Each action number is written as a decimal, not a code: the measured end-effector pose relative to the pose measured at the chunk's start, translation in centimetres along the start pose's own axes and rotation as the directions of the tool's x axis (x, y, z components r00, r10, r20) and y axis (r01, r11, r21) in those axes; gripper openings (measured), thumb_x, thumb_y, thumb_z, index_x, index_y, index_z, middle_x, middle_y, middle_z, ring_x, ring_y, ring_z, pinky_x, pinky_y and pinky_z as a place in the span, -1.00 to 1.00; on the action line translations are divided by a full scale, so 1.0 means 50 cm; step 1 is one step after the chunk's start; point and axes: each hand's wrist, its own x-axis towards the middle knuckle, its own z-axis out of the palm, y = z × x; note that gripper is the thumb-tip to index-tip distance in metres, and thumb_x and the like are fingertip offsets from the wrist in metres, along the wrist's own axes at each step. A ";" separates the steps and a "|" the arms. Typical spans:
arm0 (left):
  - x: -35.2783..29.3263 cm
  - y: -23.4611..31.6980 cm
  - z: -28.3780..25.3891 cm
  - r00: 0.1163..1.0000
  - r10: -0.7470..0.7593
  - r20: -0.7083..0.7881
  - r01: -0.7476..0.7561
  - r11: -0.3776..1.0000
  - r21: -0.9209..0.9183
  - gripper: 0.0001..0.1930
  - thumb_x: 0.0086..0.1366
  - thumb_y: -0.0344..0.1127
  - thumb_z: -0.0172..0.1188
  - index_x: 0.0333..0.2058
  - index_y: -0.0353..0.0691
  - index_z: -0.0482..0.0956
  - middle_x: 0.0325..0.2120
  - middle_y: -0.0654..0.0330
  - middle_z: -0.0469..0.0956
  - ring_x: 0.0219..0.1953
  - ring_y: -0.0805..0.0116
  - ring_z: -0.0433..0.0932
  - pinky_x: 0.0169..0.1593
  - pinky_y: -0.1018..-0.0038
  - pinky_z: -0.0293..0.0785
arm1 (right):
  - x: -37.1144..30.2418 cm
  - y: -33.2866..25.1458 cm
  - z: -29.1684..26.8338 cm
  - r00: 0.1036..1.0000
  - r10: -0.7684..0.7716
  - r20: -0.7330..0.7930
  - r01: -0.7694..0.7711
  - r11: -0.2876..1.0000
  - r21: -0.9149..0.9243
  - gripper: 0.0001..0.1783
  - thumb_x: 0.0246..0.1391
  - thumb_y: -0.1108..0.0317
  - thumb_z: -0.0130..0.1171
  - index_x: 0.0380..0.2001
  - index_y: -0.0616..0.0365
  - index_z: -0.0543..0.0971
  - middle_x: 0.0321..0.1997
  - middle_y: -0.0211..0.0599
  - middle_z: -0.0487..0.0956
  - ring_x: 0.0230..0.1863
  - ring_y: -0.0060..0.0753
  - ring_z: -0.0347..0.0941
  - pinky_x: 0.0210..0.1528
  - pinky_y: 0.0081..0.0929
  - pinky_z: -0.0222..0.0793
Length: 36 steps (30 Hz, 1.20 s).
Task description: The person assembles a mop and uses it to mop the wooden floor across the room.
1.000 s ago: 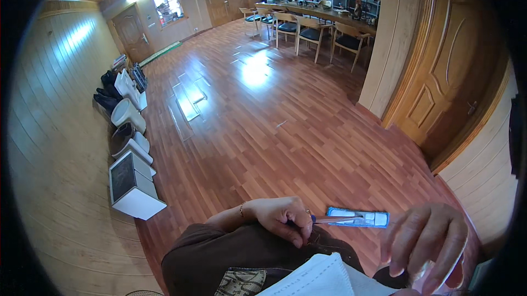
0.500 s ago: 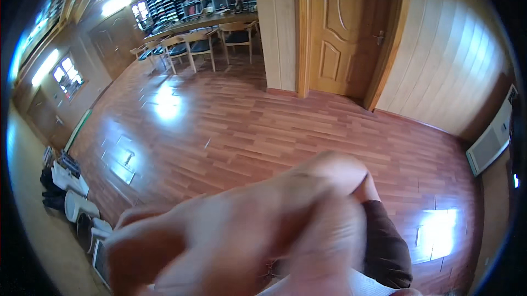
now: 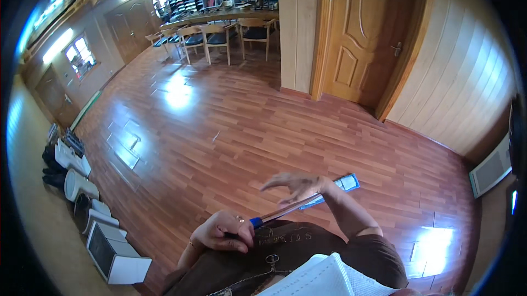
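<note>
A long-handled flat mop reaches away from my body toward the front right. Its pale pole has a blue end piece near me. The long blue-edged head lies on the floor, partly behind my right forearm. My left hand, low in front of my chest, is curled around the blue end of the pole. Over the pole's middle, my right hand is held with its fingers stretched and apart, slightly blurred. The pole passes below its palm, and the fingers are not wrapped around it.
Reddish-brown wood flooring spreads ahead. White toilets and a white-and-black cabinet line the left wall. Chairs stand at a long desk in the back. A wooden door and a white floor-standing unit are at right.
A blurred hand close to the camera has dropped away. Both hands are now lower and apart, and the mop has come into sight. The view has shifted slightly.
</note>
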 end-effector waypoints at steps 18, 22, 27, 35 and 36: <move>0.131 -0.046 0.005 0.980 0.164 -0.112 -0.151 0.982 0.114 -0.87 0.20 -0.43 0.21 -0.51 -0.31 0.53 -0.64 0.18 0.52 -0.52 0.38 0.52 -0.40 0.47 0.38 | -0.173 0.366 0.263 0.744 0.375 -0.553 -0.522 0.843 -0.130 -0.83 -0.16 0.23 0.22 -0.58 0.02 0.46 -0.57 -0.15 0.51 -0.42 0.04 0.49 -0.45 -0.14 0.36; 0.156 -0.117 0.040 0.967 0.032 -0.252 0.018 0.981 0.194 -0.93 0.24 -0.46 0.14 -0.44 -0.28 0.54 -0.60 0.21 0.55 -0.56 0.49 0.52 -0.44 0.52 0.41 | -0.230 0.428 0.254 0.666 0.422 -0.615 -0.572 0.818 -0.058 -0.83 -0.20 0.28 0.22 -0.60 0.05 0.45 -0.56 -0.14 0.50 -0.43 0.03 0.47 -0.43 -0.15 0.34; 0.176 -0.212 0.074 0.983 -0.031 -0.180 0.066 0.979 0.194 -0.90 0.25 -0.41 0.18 -0.42 -0.30 0.54 -0.60 0.24 0.54 -0.57 0.57 0.50 -0.50 0.61 0.35 | -0.312 0.543 0.289 0.547 0.494 -0.676 -0.708 0.704 -0.060 -0.90 -0.30 0.38 0.15 -0.57 0.02 0.46 -0.46 -0.14 0.53 -0.32 0.08 0.48 -0.34 -0.07 0.36; 0.120 -0.199 0.027 0.946 -0.291 -0.142 0.292 0.956 -0.014 -0.90 0.25 -0.41 0.17 -0.41 -0.32 0.56 -0.61 0.23 0.53 -0.58 0.56 0.49 -0.51 0.60 0.34 | -0.280 0.502 0.366 0.397 0.441 -0.805 -0.773 0.634 -0.034 -0.80 -0.31 0.30 0.28 -0.59 0.01 0.44 -0.57 -0.28 0.48 -0.41 -0.05 0.46 -0.39 -0.15 0.29; 0.103 -0.185 0.014 0.933 -0.321 -0.164 0.319 0.947 -0.035 -0.92 0.24 -0.44 0.16 -0.40 -0.33 0.57 -0.61 0.21 0.54 -0.59 0.55 0.49 -0.51 0.60 0.36 | -0.259 0.490 0.385 0.389 0.426 -0.817 -0.753 0.658 -0.016 -0.80 -0.33 0.30 0.25 -0.60 -0.01 0.42 -0.54 -0.30 0.48 -0.36 -0.06 0.45 -0.35 -0.12 0.27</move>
